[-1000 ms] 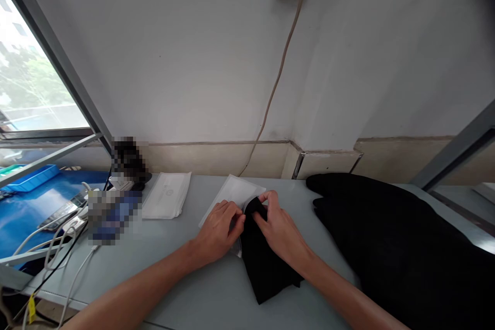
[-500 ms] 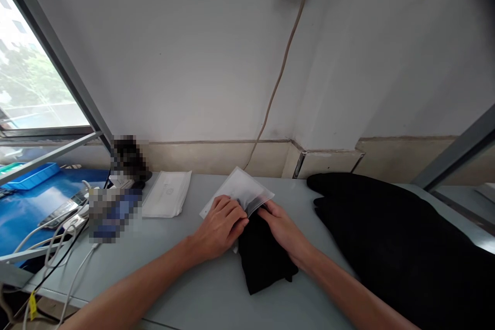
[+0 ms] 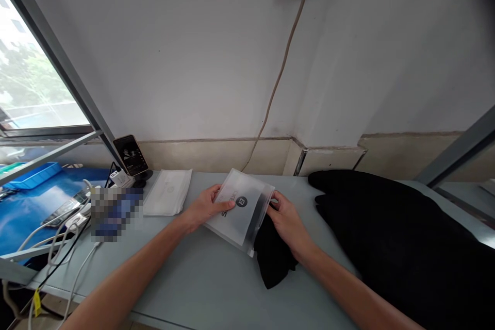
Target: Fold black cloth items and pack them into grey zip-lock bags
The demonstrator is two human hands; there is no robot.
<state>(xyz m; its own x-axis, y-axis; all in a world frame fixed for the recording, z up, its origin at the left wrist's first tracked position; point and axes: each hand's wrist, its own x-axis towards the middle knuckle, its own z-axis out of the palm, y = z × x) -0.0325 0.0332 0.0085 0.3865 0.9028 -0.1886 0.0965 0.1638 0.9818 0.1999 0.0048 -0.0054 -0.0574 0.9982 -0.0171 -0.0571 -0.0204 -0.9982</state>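
A frosted zip bag (image 3: 232, 221) with a dark round logo and lettering is held tilted above the grey table. My left hand (image 3: 207, 209) grips its left side, thumb across the front and fingers behind. At the bag's right, open end is my right hand (image 3: 284, 219), its fingers closed around the edge and the black cloth (image 3: 274, 258). Part of this cloth hangs out below the right hand; a dark strip shows through the bag near its mouth. How far the cloth reaches inside is hard to see.
A stack of similar frosted bags (image 3: 168, 193) lies at the back left. Beyond it stand a phone (image 3: 131, 155) on a holder and white chargers with cables (image 3: 73, 224). A large black fabric pile (image 3: 402, 242) covers the right side of the grey table (image 3: 185, 289).
The bag has turned so its printed front faces me. My left hand has shifted left from its mouth to its side. Less of the black cloth shows outside.
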